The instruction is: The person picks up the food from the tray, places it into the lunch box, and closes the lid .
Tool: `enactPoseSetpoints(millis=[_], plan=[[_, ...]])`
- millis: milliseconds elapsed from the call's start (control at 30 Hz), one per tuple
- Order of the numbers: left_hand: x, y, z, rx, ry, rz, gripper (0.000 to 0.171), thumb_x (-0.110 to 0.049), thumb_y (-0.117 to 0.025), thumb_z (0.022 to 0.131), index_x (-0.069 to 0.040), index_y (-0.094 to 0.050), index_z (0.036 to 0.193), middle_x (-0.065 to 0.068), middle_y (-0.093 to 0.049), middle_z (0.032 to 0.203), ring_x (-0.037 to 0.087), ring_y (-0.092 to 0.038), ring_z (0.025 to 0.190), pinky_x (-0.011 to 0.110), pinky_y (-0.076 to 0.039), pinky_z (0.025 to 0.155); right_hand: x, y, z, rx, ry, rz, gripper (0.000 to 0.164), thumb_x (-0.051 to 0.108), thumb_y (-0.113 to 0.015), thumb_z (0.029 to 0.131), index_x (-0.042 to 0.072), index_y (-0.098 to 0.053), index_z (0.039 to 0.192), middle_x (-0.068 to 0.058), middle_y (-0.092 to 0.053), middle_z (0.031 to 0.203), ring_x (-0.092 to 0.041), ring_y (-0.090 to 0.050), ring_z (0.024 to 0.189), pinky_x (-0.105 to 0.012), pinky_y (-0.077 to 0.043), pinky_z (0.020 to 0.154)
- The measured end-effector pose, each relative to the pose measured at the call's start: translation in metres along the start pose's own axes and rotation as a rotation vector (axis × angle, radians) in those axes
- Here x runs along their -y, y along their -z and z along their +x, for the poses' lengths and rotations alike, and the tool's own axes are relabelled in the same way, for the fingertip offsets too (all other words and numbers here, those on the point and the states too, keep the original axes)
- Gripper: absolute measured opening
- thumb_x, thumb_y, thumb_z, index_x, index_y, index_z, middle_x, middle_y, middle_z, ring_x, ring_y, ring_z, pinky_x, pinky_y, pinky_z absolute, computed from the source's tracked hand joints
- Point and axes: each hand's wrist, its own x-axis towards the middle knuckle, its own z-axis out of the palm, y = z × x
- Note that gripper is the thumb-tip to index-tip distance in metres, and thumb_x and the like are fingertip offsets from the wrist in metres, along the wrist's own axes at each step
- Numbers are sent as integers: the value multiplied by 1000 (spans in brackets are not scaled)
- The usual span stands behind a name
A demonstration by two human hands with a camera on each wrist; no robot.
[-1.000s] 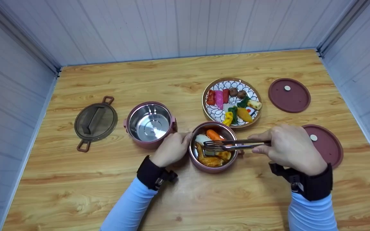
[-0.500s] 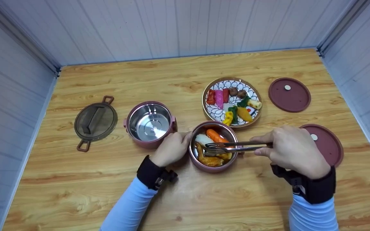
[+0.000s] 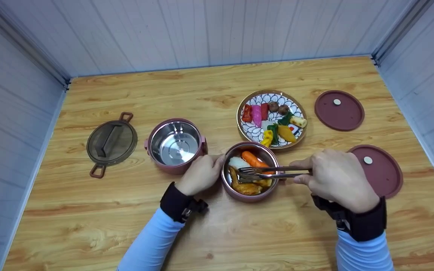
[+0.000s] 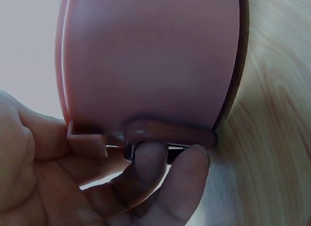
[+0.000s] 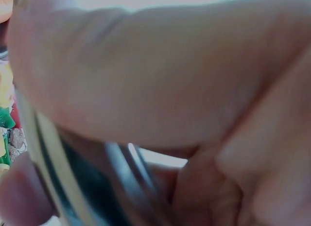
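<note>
A small mauve pot (image 3: 236,194) with a steel inside stands in the middle of the table, holding a carrot (image 3: 252,159), a white piece (image 3: 238,162), a browned chicken wing (image 3: 247,189) and other toy food. My left hand (image 3: 202,174) grips the handle on its left side; in the left wrist view, fingers hook into the handle (image 4: 170,132). From the right, my right hand (image 3: 337,177) holds metal tongs (image 3: 286,172), pinched between thumb and fingers. Their slotted tips reach inside the pot, low over the food, and partly hide it. The right wrist view shows the tong arms (image 5: 68,172) in my grasp.
Left of the pot stands a second mauve pot (image 3: 155,163) with bare steel inside. Further left lies a dark lid (image 3: 111,142) with a bar handle. A patterned plate (image 3: 250,132) of toy food sits behind; two maroon lids (image 3: 339,114) (image 3: 384,171) lie on the right.
My right hand has shifted slightly left over the last half second, the tong tips staying within the pot. My left hand and the pot have kept their place.
</note>
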Motion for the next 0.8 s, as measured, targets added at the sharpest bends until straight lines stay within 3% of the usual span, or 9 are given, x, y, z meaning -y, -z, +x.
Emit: enactPoseSetpoints(millis=[100,233,433,533,667,800], plan=[[-1,0,0,-9,-6,0,41,-34,-41,107,-13,-73,97,4,-64,81,18,-65,89,42,-49,84,-5,3,-1,10,30,14,29,43,-82,79,31,-79,106,9,-62,65,-9,-47,54,-32,-31,43],[-1,1,-1,-6,-1,-2,42,-35,-40,107,-12,-75,104,4,-66,85,18,-66,91,42,-49,86,-13,8,-4,-15,41,42,34,44,-80,81,32,-77,113,11,-53,59,-10,-44,53,-31,-30,44],[0,1,0,1,4,-15,42,-35,-40,107,-12,-75,107,5,-65,83,18,-65,87,42,-50,85,-27,10,-6,-258,30,45,43,39,-83,79,28,-75,119,13,-44,52,-9,-40,48,-31,-30,44],[0,1,0,8,12,-21,42,-36,-40,107,-12,-75,104,6,-62,78,18,-62,82,42,-50,82,-33,9,-6,-363,-18,59,46,38,-84,79,26,-73,122,8,-52,56,-12,-42,48,-32,-29,43],[-1,1,0,11,21,-20,41,-35,-40,107,-13,-74,101,6,-61,78,18,-62,82,42,-50,82,-41,9,-5,-437,-92,98,52,39,-84,79,22,-70,127,-3,-67,73,-19,-52,55,-37,-33,42],[-1,1,0,15,21,-20,41,-36,-40,107,-13,-73,99,5,-61,78,18,-61,81,42,-49,82,-49,8,-2,-462,-148,128,55,38,-84,79,20,-69,129,-8,-67,76,-25,-56,61,-40,-34,42]])
